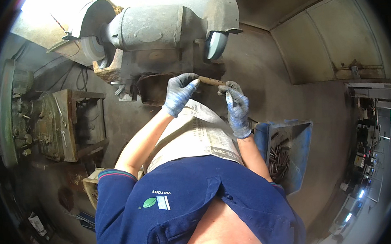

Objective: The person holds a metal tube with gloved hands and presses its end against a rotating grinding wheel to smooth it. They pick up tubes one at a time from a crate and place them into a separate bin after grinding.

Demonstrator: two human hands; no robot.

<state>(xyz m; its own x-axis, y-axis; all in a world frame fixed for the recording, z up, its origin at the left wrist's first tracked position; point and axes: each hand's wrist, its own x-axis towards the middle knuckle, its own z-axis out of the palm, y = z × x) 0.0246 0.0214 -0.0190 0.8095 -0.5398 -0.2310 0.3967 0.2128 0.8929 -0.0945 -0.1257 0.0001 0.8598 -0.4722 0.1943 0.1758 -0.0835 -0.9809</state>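
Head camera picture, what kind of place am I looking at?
Probably a grinding or metalworking shop. There's a two-wheeled grinder ahead, a worn green machine to the left, and a blue bin holding many narrow, dark pieces.

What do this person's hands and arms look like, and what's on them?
The left hand and right hand wear blue-and-grey gloves, darker at the fingers. The forearms are bare below short navy sleeves; the left cuff has thin red and green stripes.
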